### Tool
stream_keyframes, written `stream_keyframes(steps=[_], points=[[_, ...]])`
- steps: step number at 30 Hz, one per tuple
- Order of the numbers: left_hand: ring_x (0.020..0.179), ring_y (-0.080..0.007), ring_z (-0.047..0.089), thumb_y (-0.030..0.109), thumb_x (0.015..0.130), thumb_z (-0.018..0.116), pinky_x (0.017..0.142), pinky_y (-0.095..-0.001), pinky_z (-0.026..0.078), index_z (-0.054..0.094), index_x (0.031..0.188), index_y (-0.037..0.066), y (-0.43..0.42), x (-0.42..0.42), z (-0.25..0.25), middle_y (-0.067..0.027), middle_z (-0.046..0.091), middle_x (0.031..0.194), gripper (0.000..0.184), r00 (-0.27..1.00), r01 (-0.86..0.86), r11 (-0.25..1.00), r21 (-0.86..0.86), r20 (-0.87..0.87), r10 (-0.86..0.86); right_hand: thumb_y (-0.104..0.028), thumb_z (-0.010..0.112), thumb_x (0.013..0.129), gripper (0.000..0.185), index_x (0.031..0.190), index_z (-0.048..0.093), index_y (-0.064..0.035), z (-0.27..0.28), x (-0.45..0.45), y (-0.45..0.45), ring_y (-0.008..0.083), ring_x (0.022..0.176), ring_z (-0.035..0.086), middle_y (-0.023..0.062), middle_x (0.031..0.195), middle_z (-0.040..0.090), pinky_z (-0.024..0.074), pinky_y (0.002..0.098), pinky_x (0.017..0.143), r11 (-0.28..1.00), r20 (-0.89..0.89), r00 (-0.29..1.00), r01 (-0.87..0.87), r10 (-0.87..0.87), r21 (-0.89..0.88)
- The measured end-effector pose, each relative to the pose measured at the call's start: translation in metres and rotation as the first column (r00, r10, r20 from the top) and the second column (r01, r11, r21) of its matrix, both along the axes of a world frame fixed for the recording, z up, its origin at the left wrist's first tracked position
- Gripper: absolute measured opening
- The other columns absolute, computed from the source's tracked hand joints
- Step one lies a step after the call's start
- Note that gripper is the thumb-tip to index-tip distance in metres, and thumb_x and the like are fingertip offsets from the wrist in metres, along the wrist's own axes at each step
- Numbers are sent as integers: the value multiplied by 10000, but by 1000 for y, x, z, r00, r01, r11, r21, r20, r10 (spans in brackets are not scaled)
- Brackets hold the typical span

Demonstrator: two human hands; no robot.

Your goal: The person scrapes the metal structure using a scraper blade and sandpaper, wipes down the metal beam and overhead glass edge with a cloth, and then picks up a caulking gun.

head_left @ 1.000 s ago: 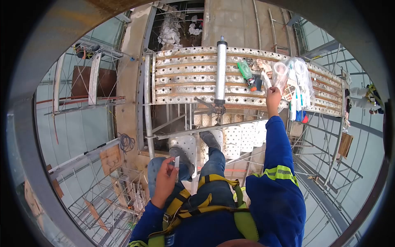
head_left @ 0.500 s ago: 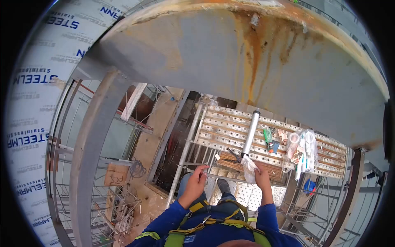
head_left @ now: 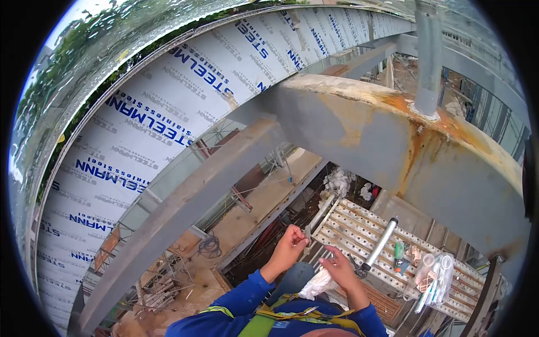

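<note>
My left hand (head_left: 288, 248) is raised in front of my body, fingers pinched together. A small grey flat piece shows by its fingertips; I cannot make out what it is. Close on its right, my right hand (head_left: 340, 267) has thumb and forefinger apart, and a crumpled white rag (head_left: 318, 285) hangs from its palm side. Beyond the right hand, a silver caulking gun (head_left: 380, 242) lies across the perforated metal scaffold planks (head_left: 349, 223), its dark handle end towards me.
A green-and-dark item (head_left: 399, 255) and a clear plastic bag of white tubes (head_left: 437, 275) lie on the planks. A rust-stained curved grey beam (head_left: 365, 132) crosses ahead. A straight grey beam (head_left: 185, 213) runs on the left, beside film-covered panels (head_left: 151, 118). Lower levels show below.
My view has swung left and up. My right hand has brought the white rag away from the caulking gun's handle, close to my body. Both hands are now nearer together.
</note>
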State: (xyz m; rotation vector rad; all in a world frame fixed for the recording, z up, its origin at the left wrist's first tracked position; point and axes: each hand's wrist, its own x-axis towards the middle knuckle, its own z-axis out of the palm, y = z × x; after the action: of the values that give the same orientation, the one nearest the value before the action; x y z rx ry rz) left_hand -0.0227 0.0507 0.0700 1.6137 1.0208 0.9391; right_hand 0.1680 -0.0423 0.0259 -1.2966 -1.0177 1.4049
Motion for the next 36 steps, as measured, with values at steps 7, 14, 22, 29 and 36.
stream_keyframes(steps=[7, 14, 22, 29, 36], points=[[834, -42, 568, 29, 906, 727, 747, -221, 452, 485, 1088, 88, -8, 26, -2, -2, 653, 912, 308, 958, 135, 977, -166, 275, -85, -168, 750, 927, 244, 1094, 709, 5, -11, -11, 9, 87, 868, 572, 1, 904, 642, 453, 243, 786, 977, -180, 972, 175, -152, 121], [845, -74, 601, 123, 962, 689, 807, -239, 492, 484, 1237, 93, -9, 29, 9, -24, 661, 1019, 345, 927, 141, 979, -147, 368, -78, -97, 679, 968, 113, 968, 728, 5, 17, -12, 9, 81, 867, 575, -11, 912, 634, 447, 232, 809, 929, -212, 963, 223, -164, 296], [1267, -253, 587, 357, 1068, 501, 1008, -461, 531, 256, 1587, 194, -36, 18, -18, -102, 524, 1447, 596, 673, 721, 325, -612, 730, -117, -143, 687, 971, 164, 916, 702, 11, 59, -21, 1, 65, 799, 525, -24, 848, 588, 436, 223, 728, 900, -303, 889, 404, -343, 167], [1013, -298, 682, 98, 1005, 580, 861, -424, 578, 285, 1564, 125, -37, 29, -2, -152, 603, 1280, 632, 754, 655, 341, -674, 617, -228, -100, 653, 978, 155, 904, 678, 33, 84, 22, 1, 83, 785, 524, 5, 888, 562, 432, 228, 717, 630, -84, 790, 543, -607, 556], [746, -153, 517, 207, 1000, 594, 558, -256, 425, 515, 1351, 37, -23, 16, -6, -104, 606, 1033, 398, 727, 644, 327, -691, 686, 18, -267, 390, 1106, 225, 987, 485, -102, 213, 81, -49, 241, 824, 629, 90, 892, 623, 506, 366, 754, 752, -820, 556, 482, 134, 450]])
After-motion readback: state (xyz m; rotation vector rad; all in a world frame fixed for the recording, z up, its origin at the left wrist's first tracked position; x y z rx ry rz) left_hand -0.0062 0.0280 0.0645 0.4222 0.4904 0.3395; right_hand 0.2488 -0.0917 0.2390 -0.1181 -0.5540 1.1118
